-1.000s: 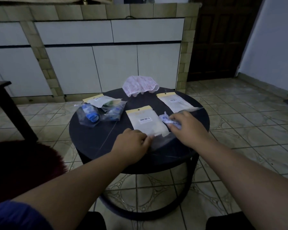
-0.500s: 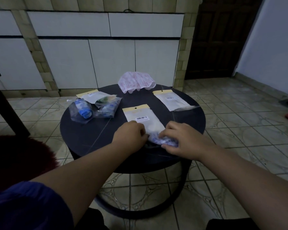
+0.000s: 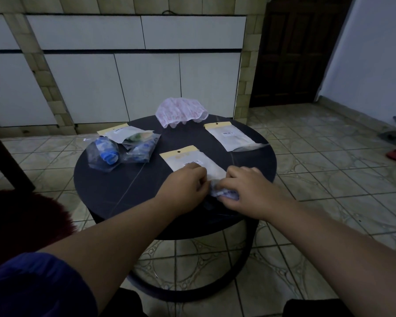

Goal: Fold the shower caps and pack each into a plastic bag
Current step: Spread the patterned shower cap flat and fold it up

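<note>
blue shower cap [image 3: 224,192] bunched under right hand [image 3: 249,191] grip, beside left hand [image 3: 185,185]

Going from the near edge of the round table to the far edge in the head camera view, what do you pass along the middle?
folded blue shower cap gripped in the right hand → plastic bag with yellow header, its near end under the left hand → pink shower cap at the far edge of the table.

bare forearms, short dark-blue sleeve [image 3: 32,284] on left arm, no rings/watch visible.
</note>
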